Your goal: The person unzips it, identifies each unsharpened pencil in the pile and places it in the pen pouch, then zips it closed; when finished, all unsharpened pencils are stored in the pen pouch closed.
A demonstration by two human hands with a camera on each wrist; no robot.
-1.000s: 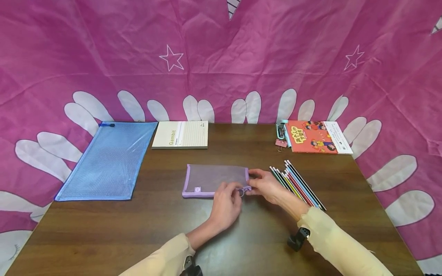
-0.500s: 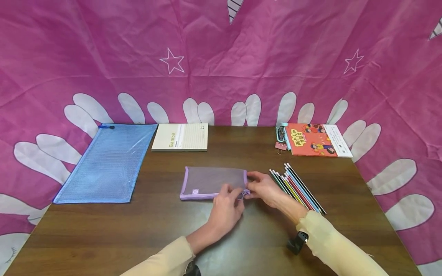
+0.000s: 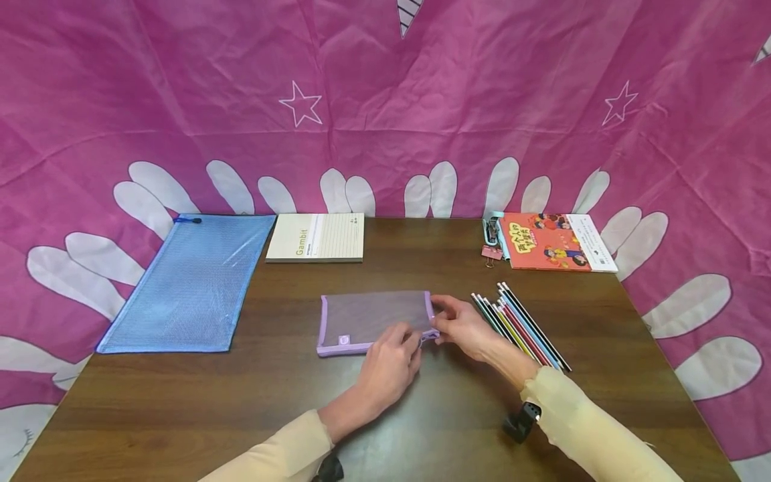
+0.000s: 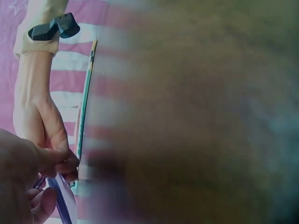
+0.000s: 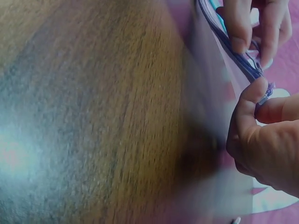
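A mesh zip pouch (image 3: 367, 314) with lilac edging lies flat at the middle of the table. My right hand (image 3: 466, 328) pinches its near right corner, thumb and finger on the zip end in the right wrist view. The left hand (image 3: 388, 368) is at the pouch's near edge, just left of the right hand. Its fingers pinch the zipper pull, whose small dark loop (image 5: 254, 45) shows between them in the right wrist view. The zip strip (image 5: 236, 56) runs beneath those fingers. In the left wrist view the fingers partly hide the pouch.
Several pencils (image 3: 524, 328) lie right of the pouch, close to my right forearm. A blue mesh bag (image 3: 189, 284) and a notebook (image 3: 315, 237) lie at the left and back. At the back right are a red book (image 3: 545, 242) and a pink binder clip (image 3: 491, 252).
The pouch's left end has shifted slightly toward me. Both hands stay at its near right corner, the left one moving only slightly, and the ring is now mostly covered.
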